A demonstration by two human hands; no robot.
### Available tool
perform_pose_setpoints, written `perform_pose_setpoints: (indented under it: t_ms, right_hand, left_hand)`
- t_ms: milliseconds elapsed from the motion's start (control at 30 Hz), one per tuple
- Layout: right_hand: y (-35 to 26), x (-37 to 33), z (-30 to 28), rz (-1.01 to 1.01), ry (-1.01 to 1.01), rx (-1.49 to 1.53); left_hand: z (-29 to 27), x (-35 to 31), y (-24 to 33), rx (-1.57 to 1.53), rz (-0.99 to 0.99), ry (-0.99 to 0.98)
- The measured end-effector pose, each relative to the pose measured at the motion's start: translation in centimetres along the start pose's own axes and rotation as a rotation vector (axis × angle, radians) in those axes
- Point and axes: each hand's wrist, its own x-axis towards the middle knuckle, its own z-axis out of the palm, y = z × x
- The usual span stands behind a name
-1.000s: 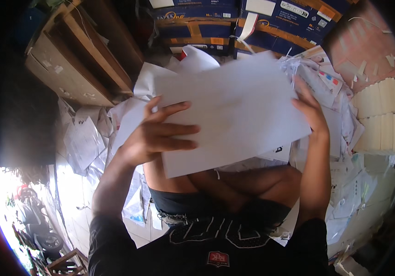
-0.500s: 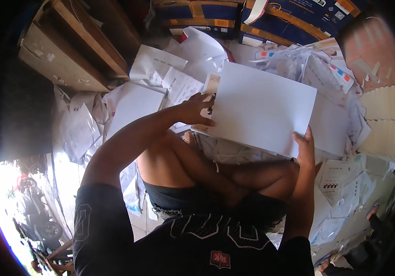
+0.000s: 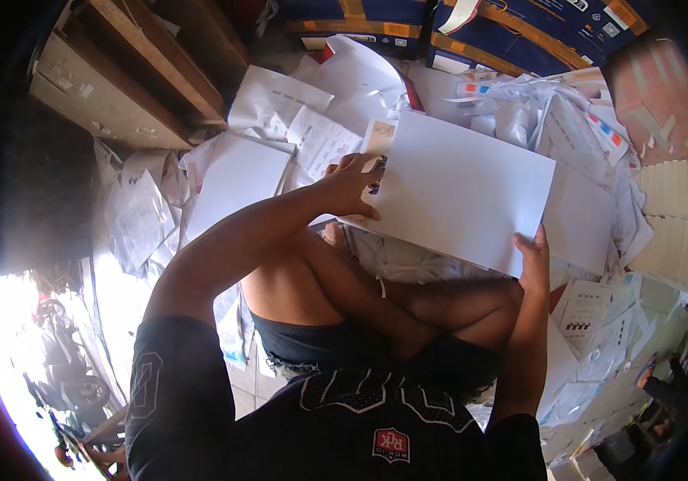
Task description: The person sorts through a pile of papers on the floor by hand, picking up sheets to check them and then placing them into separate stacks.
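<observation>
A thick white sheet or thin stack of white paper lies tilted above my crossed legs. My right hand grips its lower right corner, thumb on top, other fingers mostly hidden beneath. At the left edge a printed, cream-coloured sheet with dark and orange figures sticks out from under the white paper. My left hand holds this edge, its thumb and forefinger curved over the printed part. Whether the layers are joined, I cannot tell.
Another white paper stack sits to the left. Crumpled loose papers spread around. Dark blue boxes with brown tape stand at the back, a wooden frame at the far left, and cream paper stacks on the right.
The view has shifted slightly. My left hand has moved a little along the paper's left edge, and more of the printed figures shows. My right hand keeps its grip on the corner.
</observation>
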Motion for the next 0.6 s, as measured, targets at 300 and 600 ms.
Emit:
perform_pose_setpoints:
  t_ms: [300, 600]
  right_hand:
    - [-0.1, -0.4, -0.2, 0.005, 0.003, -0.005]
    - [-1.6, 1.2, -2.0, -0.019, 0.023, -0.442]
  left_hand:
    - [0.0, 0.0, 0.8, 0.059, 0.021, -0.02]
    - [0.0, -0.4, 1.7, 0.097, -0.084, -0.01]
